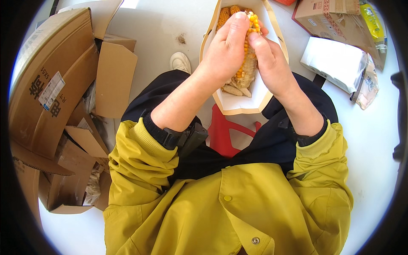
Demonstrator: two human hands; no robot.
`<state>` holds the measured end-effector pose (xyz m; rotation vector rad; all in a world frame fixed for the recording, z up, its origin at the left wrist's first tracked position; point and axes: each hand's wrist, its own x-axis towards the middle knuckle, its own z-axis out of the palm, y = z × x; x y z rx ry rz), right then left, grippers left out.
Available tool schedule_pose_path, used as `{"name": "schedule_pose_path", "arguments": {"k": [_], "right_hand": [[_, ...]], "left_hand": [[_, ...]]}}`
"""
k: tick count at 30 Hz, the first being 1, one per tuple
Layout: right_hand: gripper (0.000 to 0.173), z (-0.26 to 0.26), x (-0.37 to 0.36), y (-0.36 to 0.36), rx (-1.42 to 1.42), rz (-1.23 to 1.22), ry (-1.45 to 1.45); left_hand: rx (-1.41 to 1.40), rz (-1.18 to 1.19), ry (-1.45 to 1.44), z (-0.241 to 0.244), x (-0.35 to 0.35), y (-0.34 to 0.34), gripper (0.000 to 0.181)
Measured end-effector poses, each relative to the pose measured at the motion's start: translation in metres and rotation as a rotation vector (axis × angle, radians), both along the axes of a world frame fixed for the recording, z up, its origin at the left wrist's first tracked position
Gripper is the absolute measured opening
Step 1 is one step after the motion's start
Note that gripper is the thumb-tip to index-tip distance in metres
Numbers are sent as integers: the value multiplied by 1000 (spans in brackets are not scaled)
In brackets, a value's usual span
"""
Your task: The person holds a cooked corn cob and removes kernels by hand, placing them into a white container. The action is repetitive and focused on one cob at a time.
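Observation:
An ear of dried corn (253, 21) with yellow kernels is held over an open paperboard box with a white inside (228, 103). My left hand (224, 51) grips the ear from one side, its thumb along the top. On the other side my right hand (274, 59) holds it too, thumb pressed near the kernels. Both hands cover much of the ear. Inside the box, unshelled corn ears (223, 16) lie at the far end. Pale bare cobs (234, 90) and a few loose kernels show at the near end; whether the pale stretch between my hands belongs to the held ear, I cannot tell.
Beneath the box stands a red plastic stool (221, 135) between my knees. Large opened cardboard boxes (116, 79) crowd the left side. To the right are a white plastic-wrapped pack (333, 62), a taped carton (331, 22) and a bottle of yellow liquid (372, 24).

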<state>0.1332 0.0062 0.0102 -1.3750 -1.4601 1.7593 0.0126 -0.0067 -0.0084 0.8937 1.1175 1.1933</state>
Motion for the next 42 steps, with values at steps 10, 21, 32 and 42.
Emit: {"name": "schedule_pose_path", "arguments": {"k": [10,21,32,42], "right_hand": [[51,-2,2,2,-20,17,63],[49,3,2,5,-72,1,15],[55,-11,4,5,-29,-25,174],[54,-17,3,8,-132,-56,331]], "left_hand": [[48,1,51,-3,0,2,38],[115,-16,88,0,0,1,37],[40,-39,185,1,-4,1,49],[32,45,88,3,-3,-2,34]]}}
